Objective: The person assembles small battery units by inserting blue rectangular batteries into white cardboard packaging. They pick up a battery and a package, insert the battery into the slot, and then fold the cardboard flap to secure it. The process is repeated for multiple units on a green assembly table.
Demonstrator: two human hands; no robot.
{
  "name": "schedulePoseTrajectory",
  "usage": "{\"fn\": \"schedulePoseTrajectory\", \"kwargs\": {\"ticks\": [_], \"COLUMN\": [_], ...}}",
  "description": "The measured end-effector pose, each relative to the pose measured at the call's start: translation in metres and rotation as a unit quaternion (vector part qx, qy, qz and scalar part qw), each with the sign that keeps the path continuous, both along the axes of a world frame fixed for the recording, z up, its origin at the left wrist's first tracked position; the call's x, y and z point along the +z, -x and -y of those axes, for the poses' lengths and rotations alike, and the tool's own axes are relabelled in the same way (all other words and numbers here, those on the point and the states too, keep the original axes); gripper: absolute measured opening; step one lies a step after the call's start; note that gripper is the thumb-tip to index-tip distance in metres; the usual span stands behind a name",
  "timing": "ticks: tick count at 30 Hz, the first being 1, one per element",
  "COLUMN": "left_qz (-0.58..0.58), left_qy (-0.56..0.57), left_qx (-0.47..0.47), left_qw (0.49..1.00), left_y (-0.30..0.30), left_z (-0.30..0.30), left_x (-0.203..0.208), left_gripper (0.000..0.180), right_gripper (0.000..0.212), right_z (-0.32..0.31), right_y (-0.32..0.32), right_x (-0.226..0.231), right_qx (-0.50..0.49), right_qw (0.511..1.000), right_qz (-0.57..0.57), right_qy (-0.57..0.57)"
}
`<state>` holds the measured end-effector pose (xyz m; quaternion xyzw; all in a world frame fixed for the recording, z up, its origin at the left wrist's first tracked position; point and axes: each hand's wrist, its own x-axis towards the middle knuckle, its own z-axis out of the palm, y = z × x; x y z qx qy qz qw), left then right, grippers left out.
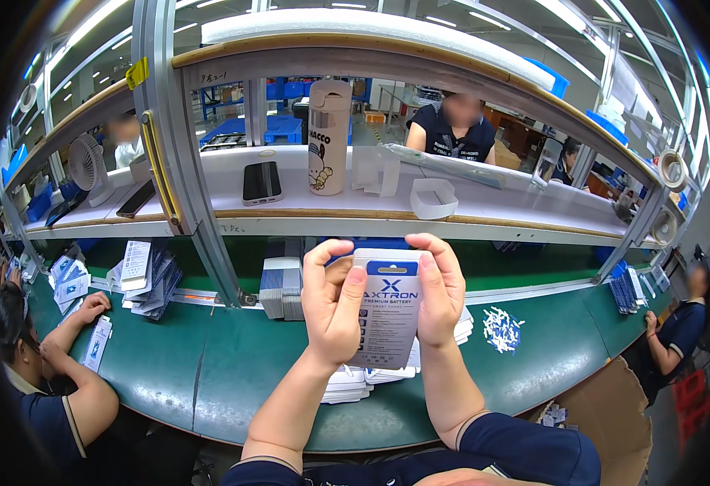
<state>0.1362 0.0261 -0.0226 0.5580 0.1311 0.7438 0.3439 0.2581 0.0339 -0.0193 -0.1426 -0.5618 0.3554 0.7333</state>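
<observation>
Between both hands, above the green table (266,381), I hold a flat white-and-blue battery box (389,332) with a hang slot at its top. It stands upright, printed side toward me. My left hand (333,304) grips its left edge, thumb on the front. My right hand (440,292) grips the opposite edge the same way, fingertips curled at the top. Partly hidden beneath the box and my wrists are stacks of white flat boxes (347,387). Beyond my left hand, a neat stack of similar packages (280,289) stands under the shelf.
A heap of small white and blue pieces (502,330) lies to the right. More packages (148,279) pile up at left, near a co-worker's arm (88,397). The shelf (371,223) crosses ahead, carrying a bottle (328,138) and a phone (262,183). An open carton (606,413) sits at lower right.
</observation>
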Motion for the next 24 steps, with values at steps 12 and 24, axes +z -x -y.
{"fn": "schedulePoseTrajectory", "kwargs": {"ticks": [12,24], "left_qz": [-0.044,0.027], "left_qy": [-0.067,0.026], "left_qx": [0.042,-0.034], "left_qw": [0.996,0.999], "left_y": [0.003,0.004], "left_z": [-0.001,0.006], "left_x": [-0.003,0.004], "left_gripper": [0.01,0.011], "right_gripper": [0.009,0.007], "right_z": [-0.001,0.002], "right_y": [0.0,0.0], "right_x": [-0.007,-0.007], "right_qx": [-0.076,0.008], "right_qw": [0.993,0.999], "right_qz": [0.01,-0.052], "right_qy": [-0.09,-0.015]}}
